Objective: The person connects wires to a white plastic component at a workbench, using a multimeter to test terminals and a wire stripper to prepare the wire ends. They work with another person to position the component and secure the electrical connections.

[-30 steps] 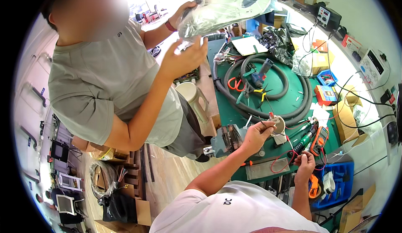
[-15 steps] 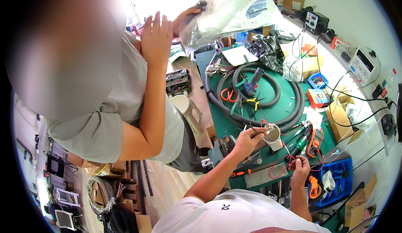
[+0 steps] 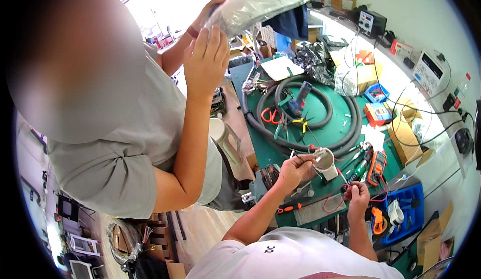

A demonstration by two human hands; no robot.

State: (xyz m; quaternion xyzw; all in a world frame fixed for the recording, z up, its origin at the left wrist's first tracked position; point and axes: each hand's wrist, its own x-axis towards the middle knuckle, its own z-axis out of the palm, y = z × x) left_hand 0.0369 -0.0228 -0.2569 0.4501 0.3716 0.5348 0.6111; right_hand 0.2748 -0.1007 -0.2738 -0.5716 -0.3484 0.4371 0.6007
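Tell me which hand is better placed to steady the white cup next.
Left. The left hand already rests at the white cup on the green mat, its fingers at the rim. The right hand sits lower, apart from the cup, pinching a red wire.

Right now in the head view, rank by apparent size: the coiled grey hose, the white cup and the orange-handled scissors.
1. Coiled grey hose, by far the largest.
2. White cup.
3. Orange-handled scissors: close to the cup in apparent size, so this order is unsure.

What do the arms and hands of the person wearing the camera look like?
Both forearms are bare, with no gloves, watch or rings visible on the left hand or the right hand. Short white T-shirt sleeves cover the upper arms, and the shirt carries a small dark mark.
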